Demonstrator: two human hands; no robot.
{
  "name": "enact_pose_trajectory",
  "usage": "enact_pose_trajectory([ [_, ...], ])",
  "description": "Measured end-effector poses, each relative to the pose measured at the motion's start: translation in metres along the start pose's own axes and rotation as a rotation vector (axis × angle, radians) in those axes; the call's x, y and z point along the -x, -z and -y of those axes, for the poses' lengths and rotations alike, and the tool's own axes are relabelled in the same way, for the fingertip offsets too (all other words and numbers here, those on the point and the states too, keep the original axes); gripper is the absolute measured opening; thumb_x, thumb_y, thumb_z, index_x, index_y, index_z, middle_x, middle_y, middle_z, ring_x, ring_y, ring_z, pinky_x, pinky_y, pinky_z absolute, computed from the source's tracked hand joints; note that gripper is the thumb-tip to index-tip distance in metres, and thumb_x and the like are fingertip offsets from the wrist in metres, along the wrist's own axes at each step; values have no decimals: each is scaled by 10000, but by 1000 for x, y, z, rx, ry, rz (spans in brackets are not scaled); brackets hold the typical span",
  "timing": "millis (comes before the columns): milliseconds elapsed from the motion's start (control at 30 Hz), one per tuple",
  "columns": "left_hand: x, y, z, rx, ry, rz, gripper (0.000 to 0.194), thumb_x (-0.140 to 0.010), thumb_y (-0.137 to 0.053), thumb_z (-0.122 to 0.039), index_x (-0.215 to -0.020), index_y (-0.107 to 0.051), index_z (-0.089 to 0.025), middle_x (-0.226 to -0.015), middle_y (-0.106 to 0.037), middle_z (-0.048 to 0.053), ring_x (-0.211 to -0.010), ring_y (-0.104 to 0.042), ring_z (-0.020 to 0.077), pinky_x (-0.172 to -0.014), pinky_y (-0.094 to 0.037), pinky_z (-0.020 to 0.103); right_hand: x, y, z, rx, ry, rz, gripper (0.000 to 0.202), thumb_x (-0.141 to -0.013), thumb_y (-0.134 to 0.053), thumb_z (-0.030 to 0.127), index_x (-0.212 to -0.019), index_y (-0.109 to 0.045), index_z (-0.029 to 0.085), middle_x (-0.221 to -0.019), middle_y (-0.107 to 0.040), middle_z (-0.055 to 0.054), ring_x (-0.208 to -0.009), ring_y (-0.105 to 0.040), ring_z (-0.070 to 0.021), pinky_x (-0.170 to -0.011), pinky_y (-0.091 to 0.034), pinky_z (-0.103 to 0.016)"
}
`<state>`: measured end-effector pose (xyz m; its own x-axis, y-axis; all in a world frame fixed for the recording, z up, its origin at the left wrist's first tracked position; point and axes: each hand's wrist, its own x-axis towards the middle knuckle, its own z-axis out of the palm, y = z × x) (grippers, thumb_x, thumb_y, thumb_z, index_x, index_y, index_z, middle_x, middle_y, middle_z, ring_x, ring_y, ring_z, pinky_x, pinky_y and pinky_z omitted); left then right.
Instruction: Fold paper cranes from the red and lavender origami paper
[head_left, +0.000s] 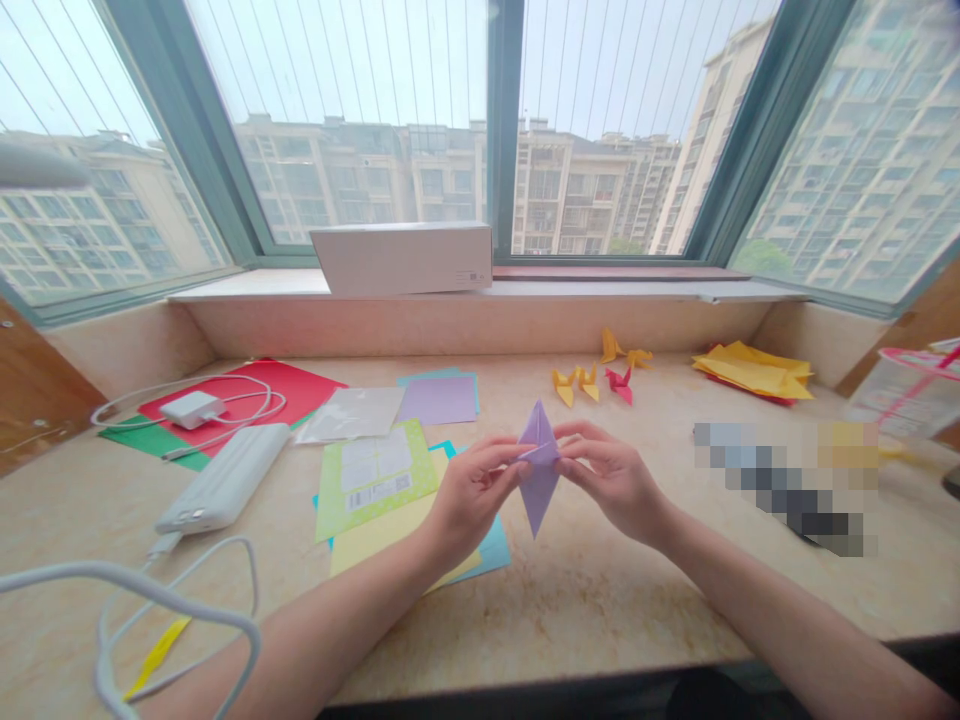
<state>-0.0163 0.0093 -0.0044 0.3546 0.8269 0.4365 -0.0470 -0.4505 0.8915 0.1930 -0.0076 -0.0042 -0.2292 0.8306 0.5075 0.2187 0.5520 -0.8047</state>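
A purple piece of folded origami paper (537,500), shaped like a long diamond with pointed ends at top and bottom, is held upright above the counter. My left hand (474,485) pinches its left corner between thumb and fingers. On the opposite corner, my right hand (611,475) has a similar pinch. Behind the hands stand several small yellow folded cranes (587,382) and one red folded crane (619,386). Under and beside my left hand lie a green patterned paper packet (420,465) and yellow paper sheets (367,550).
Purple and blue squares (439,398) lie behind, near a clear sleeve (352,412) and red paper (300,385). A white power bank (225,480) with looping cables (112,572) occupies the left. Yellow papers (754,370), a blurred-out object (780,490) and a plastic cup (900,395) are right.
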Motion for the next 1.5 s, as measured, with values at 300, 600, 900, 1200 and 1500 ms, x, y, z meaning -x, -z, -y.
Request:
enact_pose_trajectory([
  [300,0,-5,-1,161,146,-62,448,-846,-726,-343,-1227,-570,-165,-836,-702,32,-754,-678,162,-697,-557,264,0,-13,-7,-294,-173,-107,268,-838,-751,374,-1056,-637,266,-925,-732,-28,-870,-691,-191,-816,-563,-341],
  [600,-1,-3,-3,84,190,42,314,-906,-643,-415,-1016,-710,-129,-936,-744,104,-814,-694,206,-716,-558,290,0,-11,-6,-182,-215,-44,295,-832,-747,379,-1053,-632,221,-896,-747,-51,-851,-711,-200,-801,-573,-350],
  [900,-2,-3,-6,107,224,8,328,-857,-698,-439,-971,-715,-132,-883,-746,84,-780,-690,194,-682,-534,259,-1,-9,-7,-192,-256,-25,329,-821,-752,368,-1098,-663,214,-929,-761,-66,-876,-722,-215,-837,-575,-390],
  [1200,-3,-5,-6,232,280,42,397,-915,-602,-497,-1013,-673,-118,-868,-731,81,-743,-693,184,-657,-573,284,0,-8,-4,-192,-157,-5,130,-857,-718,333,-930,-698,228,-990,-705,-60,-924,-672,-200,-838,-546,-352],
  [1500,-4,-4,-4,243,295,-53,331,-834,-718,-435,-954,-686,-128,-862,-743,77,-770,-705,198,-717,-590,321,-1,-5,6,-141,-224,95,233,-892,-632,425,-859,-715,210,-896,-719,-52,-834,-676,-200,-770,-560,-338],
])
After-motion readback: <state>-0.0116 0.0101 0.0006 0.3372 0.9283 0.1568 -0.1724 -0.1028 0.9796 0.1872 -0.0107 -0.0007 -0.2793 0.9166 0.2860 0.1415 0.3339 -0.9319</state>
